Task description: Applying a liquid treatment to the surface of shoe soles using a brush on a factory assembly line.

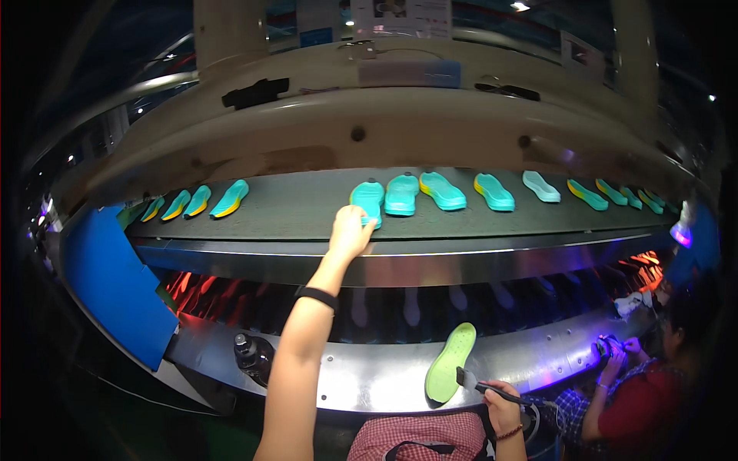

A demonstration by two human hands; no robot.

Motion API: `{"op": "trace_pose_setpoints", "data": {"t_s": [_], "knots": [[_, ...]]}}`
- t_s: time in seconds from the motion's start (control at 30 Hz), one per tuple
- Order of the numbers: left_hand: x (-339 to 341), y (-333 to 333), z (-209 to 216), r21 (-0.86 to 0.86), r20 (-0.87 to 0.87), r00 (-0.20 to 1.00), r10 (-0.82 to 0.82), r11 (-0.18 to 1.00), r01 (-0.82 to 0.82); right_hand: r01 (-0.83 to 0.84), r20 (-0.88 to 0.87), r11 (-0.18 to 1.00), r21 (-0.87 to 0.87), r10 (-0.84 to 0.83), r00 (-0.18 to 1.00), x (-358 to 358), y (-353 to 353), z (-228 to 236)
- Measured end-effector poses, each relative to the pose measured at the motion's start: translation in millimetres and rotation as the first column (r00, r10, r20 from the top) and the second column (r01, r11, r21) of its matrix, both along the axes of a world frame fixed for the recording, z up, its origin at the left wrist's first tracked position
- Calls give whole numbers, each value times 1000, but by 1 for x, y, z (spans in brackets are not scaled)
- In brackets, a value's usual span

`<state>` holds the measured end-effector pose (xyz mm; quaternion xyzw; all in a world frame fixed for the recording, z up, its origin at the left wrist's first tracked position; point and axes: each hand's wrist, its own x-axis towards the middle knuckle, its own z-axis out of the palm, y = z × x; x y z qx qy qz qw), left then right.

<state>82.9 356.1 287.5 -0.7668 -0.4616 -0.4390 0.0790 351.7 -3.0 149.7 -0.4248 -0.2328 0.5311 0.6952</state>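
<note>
no readable text, only blurred posted sheets (411, 19)

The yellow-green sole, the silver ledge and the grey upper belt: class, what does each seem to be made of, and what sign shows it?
Yellow-green sole: probably moulded foam or rubber; rounded, one-colour body, soft sheen.
Silver ledge: most likely bare metal, brushed or worn; bright, streaky reflections.
Grey upper belt: perhaps rubber or coated fabric; dull, faintly mottled surface.
</note>
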Motion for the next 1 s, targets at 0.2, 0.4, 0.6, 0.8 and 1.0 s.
{"op": "trace_pose_setpoints", "data": {"t_s": [0.2,0.4,0.6,0.8,1.0], "knots": [[-3,-86,-28,245,915,313,-253,967,65,28,-73,1000,4,-27,997,8,-1,-13],[-34,-175,-58,40,997,-67,47,438,898,40,-184,999,35,-33,982,13,4,-8],[-26,-259,-180,252,898,-210,385,-60,966,-29,-215,998,47,39,976,10,7,-16],[43,-308,-208,206,814,-154,560,-31,978,-141,-192,986,93,157,969,-11,9,-13],[74,-318,-181,281,772,-203,602,-37,959,-322,-147,942,93,333,931,-27,11,-10]]}}
